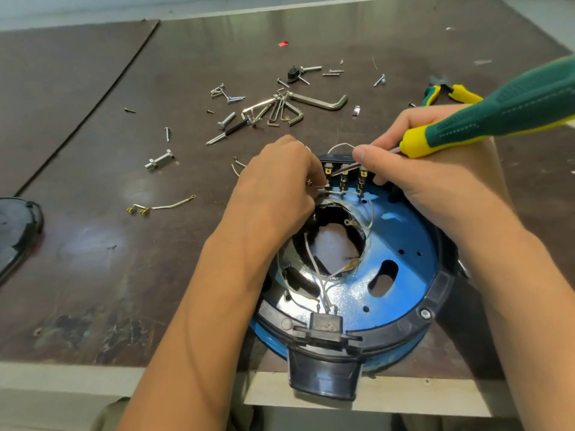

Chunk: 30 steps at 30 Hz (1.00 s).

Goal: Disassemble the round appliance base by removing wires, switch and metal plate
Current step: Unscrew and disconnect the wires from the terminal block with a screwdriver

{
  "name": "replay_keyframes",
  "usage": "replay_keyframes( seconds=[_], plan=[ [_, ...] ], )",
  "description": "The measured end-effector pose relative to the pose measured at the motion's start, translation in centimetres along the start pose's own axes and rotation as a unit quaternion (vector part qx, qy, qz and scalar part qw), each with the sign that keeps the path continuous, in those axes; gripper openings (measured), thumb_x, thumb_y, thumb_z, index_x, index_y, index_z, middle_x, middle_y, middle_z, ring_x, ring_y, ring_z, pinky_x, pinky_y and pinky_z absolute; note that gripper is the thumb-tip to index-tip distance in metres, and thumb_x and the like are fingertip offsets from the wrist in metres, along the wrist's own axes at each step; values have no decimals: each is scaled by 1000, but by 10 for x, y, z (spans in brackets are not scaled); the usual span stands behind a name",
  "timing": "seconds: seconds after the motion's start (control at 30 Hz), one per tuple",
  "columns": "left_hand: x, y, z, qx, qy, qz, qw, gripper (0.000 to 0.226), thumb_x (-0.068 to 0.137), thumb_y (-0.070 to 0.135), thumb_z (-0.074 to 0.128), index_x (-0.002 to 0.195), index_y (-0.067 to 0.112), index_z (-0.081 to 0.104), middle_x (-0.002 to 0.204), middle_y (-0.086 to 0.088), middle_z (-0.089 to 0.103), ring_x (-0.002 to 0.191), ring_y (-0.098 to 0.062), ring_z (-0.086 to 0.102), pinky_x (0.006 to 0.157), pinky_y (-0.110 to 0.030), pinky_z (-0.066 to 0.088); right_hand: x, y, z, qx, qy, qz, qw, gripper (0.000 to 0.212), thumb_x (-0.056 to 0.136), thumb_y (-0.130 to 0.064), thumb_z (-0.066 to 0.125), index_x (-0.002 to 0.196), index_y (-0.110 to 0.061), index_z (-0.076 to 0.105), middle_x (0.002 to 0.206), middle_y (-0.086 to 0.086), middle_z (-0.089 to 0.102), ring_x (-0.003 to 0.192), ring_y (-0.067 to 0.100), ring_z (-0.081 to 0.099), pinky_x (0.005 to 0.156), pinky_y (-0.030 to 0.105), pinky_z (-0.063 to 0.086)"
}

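Note:
The round appliance base, blue inside a black rim, lies at the table's front edge. A shiny metal plate with a central hole sits in its left half. White wires run from a black connector block at the front. The switch with brass terminals sits at the far rim. My left hand pinches a white wire at the leftmost terminal. My right hand holds a green and yellow screwdriver, its tip at that same terminal.
Loose screws and bolts, a bunch of hex keys and a removed white wire lie on the dark table. Green and yellow pliers rest at the far right. A black cover sits at the left edge.

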State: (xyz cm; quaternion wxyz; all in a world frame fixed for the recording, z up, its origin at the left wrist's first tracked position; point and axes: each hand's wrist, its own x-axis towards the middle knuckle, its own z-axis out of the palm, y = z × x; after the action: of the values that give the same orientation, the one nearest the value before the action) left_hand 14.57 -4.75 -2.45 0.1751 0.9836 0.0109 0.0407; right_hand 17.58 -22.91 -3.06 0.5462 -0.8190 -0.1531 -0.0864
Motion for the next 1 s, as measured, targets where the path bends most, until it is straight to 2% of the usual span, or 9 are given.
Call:
replay_keyframes(
  seconds=[0.17, 0.4, 0.5, 0.6, 0.67, 0.77, 0.87, 0.9, 1.0],
  plan=[
    [-2, 1, -1, -24, 13, 3, 1000, 12, 86, 28, 77, 97, 32, 79, 121, 2, 62, 108, -23, 61, 90, -37, 51, 6, 4, 0, 25, 5, 6, 1000, 22, 80, -27, 86, 68, -19, 69, 63, 0, 71, 53, 5, 60, 56, 14, 44],
    [0, 0, 0, -13, 18, 4, 1000, 23, 87, 10, 73, 97, 30, 80, 115, 2, 66, 103, -23, 62, 86, -36, 53, 9, 9, 0, 19, -16, -28, 999, 22, 83, -28, 85, 74, -14, 70, 67, 5, 70, 64, 15, 68, 61, 19, 47],
    [0, 0, 0, -21, 19, 5, 1000, 23, 87, 12, 72, 97, 31, 80, 113, 2, 68, 102, -22, 63, 84, -32, 50, 6, 5, -1, -19, -43, -91, 995, 24, 88, -26, 83, 78, -8, 70, 70, 5, 69, 70, 17, 66, 63, 19, 45],
    [0, -2, 1, -29, 21, 7, 999, 21, 88, 15, 71, 98, 31, 80, 114, 1, 69, 101, -22, 64, 84, -32, 50, 5, 3, 0, -90, -68, -163, 980, 25, 92, -24, 79, 80, -4, 69, 73, 10, 67, 70, 23, 64, 62, 35, 50],
    [0, -2, 1, -38, 19, 6, 999, 17, 89, 19, 72, 97, 32, 80, 114, 1, 69, 102, -21, 64, 87, -34, 51, 5, 2, -1, -95, -70, -173, 978, 22, 93, -22, 78, 83, -4, 70, 73, 11, 67, 68, 22, 64, 62, 40, 51],
    [-1, -4, 0, -59, 17, 6, 998, 9, 88, 30, 74, 95, 30, 80, 109, -1, 70, 100, -22, 64, 87, -37, 52, 7, 0, 0, -63, -78, -166, 981, 12, 94, -16, 77, 93, -5, 72, 73, 9, 69, 61, 16, 67, 60, 38, 56],
    [-2, -4, 2, -62, 17, 13, 998, 9, 88, 30, 74, 95, 29, 79, 108, 0, 69, 100, -21, 64, 82, -34, 51, 14, -2, 5, -32, -70, -141, 987, 2, 94, -7, 71, 94, -5, 71, 67, 3, 68, 52, 15, 65, 54, 31, 52],
    [-2, -5, 2, -61, 20, 14, 998, 9, 89, 30, 74, 95, 29, 79, 110, 1, 68, 101, -21, 63, 80, -33, 49, 17, -2, 8, -21, -60, -125, 990, 3, 93, -5, 69, 94, -5, 72, 62, -5, 67, 49, 13, 62, 53, 28, 50],
    [0, -7, 4, -50, 29, 19, 998, 9, 88, 28, 74, 95, 30, 79, 116, 3, 64, 106, -21, 61, 78, -31, 43, 25, 0, 14, -21, -26, -69, 997, 12, 92, -7, 65, 95, -13, 76, 55, -10, 66, 48, 11, 61, 54, 22, 51]
  ],
)
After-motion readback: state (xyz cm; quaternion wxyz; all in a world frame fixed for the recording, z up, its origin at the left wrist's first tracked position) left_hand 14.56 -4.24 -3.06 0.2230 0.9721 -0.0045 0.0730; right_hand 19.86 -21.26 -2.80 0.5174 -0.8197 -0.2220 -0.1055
